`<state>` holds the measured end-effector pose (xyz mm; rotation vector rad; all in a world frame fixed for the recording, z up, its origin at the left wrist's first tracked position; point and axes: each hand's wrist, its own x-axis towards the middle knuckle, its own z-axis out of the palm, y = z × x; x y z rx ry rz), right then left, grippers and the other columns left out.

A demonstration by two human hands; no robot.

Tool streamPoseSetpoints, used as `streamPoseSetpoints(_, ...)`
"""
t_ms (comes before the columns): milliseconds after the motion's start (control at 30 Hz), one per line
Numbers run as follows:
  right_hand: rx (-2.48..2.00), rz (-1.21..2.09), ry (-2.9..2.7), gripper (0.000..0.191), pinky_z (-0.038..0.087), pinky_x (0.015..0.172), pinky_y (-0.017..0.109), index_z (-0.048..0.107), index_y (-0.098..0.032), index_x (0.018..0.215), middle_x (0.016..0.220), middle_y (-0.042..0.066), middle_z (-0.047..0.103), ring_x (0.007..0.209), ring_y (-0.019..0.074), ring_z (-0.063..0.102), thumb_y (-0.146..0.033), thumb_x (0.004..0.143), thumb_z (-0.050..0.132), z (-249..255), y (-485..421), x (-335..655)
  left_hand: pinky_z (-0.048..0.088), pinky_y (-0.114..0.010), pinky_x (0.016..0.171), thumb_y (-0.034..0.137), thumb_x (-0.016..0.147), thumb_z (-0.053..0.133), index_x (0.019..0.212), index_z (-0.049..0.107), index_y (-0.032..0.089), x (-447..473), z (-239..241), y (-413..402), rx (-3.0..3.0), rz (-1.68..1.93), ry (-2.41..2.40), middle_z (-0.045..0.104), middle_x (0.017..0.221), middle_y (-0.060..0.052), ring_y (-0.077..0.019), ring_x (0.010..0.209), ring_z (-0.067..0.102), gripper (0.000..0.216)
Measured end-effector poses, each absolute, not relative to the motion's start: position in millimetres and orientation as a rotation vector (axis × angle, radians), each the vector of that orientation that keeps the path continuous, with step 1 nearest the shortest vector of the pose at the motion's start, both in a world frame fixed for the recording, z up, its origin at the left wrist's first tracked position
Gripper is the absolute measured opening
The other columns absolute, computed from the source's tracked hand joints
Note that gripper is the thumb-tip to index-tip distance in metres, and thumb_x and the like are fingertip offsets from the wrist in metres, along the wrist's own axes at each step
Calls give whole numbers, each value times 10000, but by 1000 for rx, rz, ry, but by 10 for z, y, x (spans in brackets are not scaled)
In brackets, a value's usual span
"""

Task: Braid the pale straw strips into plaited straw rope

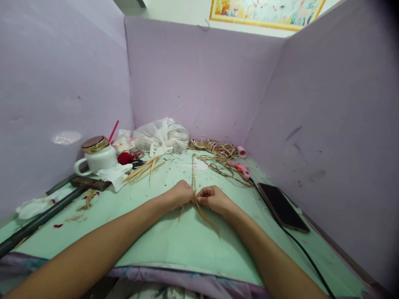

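Below centre of frame: left hand (182, 194) curled tight, gripping tan strand (194, 171); right hand (215, 199) half-curled, pinching same strand. Loose tails (204, 215) splay toward bottom.

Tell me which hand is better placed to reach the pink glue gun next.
The right hand, I'd judge: the pink glue gun lies on that hand's side of the tan strand, while the left hand is farther off. Both seem to hold the strand, so the right may need to release first.
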<state>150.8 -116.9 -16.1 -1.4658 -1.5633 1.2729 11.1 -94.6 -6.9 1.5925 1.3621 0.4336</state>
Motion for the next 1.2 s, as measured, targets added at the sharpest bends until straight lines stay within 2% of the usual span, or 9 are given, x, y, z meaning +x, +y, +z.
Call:
streamPoseSetpoints(133, -1354, 1662, -1421, 121, 315, 408, 184, 587, -115, 582, 500, 3, 541, 418, 68, 439, -188, 656, 525, -64, -1180, 1621, 155, -207, 355, 103, 499, 511, 490, 492, 134, 114, -67, -997, 1626, 523, 1340, 286, 332, 71, -49, 347, 230, 37)
streamPoseSetpoints(233, -1292, 1794, -1372, 129, 352, 430, 168, 638, -103, 694, 573, 13, 587, 440, 57, 475, -204, 659, 566, -22, -1166, 1711, 145, -205, 355, 109, 504, 505, 479, 488, 134, 92, -66, -995, 1606, 563, 1263, 288, 333, 71, -43, 348, 214, 39)
streamPoseSetpoints(400, -1247, 1797, -1323, 198, 432, 539, 186, 669, -93, 745, 632, 24, 635, 520, 68, 542, -196, 576, 673, -34, -1136, 1743, 127, -198, 341, 141, 518, 521, 495, 506, 129, 69, -40, -974, 1537, 574, 1189, 308, 333, 68, -36, 322, 203, 30)
streamPoseSetpoints(533, -1297, 1730, -1230, 160, 457, 539, 207, 654, -92, 670, 552, 8, 621, 479, 74, 540, -159, 531, 693, -64, -1128, 1686, 134, -191, 343, 138, 529, 521, 504, 513, 118, 78, 50, -1024, 1500, 583, 1184, 320, 339, 65, -31, 324, 210, 32)
streamPoseSetpoints(700, -1316, 1733, -1162, 118, 497, 564, 235, 594, -108, 612, 528, -1, 605, 496, 86, 559, -135, 546, 688, -94, -1137, 1638, 133, -188, 341, 123, 541, 518, 502, 508, 119, 93, 82, -1071, 1513, 579, 1211, 305, 325, 74, -26, 316, 205, 40)
streamPoseSetpoints(933, -1171, 1863, -1162, 210, 506, 581, 282, 457, -148, 652, 543, -6, 588, 520, 104, 575, -149, 603, 661, -110, -1179, 1597, 167, -181, 333, 142, 536, 520, 488, 494, 124, 114, -15, -1045, 1521, 601, 1172, 364, 347, 58, -31, 319, 252, 58)
streamPoseSetpoints(1000, -1162, 1873, -1164, 204, 478, 513, 229, 439, -155, 664, 490, -36, 531, 460, 72, 518, -143, 623, 638, -103, -1184, 1589, 148, -184, 330, 143, 539, 520, 478, 481, 130, 114, -4, -1046, 1529, 598, 1164, 333, 334, 64, -27, 310, 226, 74)
streamPoseSetpoints(1100, -1195, 1841, -1202, 202, 280, 344, 117, 413, -163, 664, 430, -84, 409, 363, 21, 366, -140, 634, 611, -88, -1187, 1581, 111, -189, 321, 143, 537, 510, 464, 439, 144, 99, 23, -1040, 1503, 566, 1097, 279, 337, 78, -19, 301, 175, 102)
streamPoseSetpoints(1200, -1276, 1743, -1276, 198, 128, 314, 128, 405, -168, 660, 431, -96, 366, 334, 7, 273, -148, 629, 600, -84, -1190, 1568, 96, -192, 312, 169, 552, 505, 455, 380, 162, 70, 24, -1013, 1435, 526, 984, 262, 364, 81, -18, 308, 155, 159)
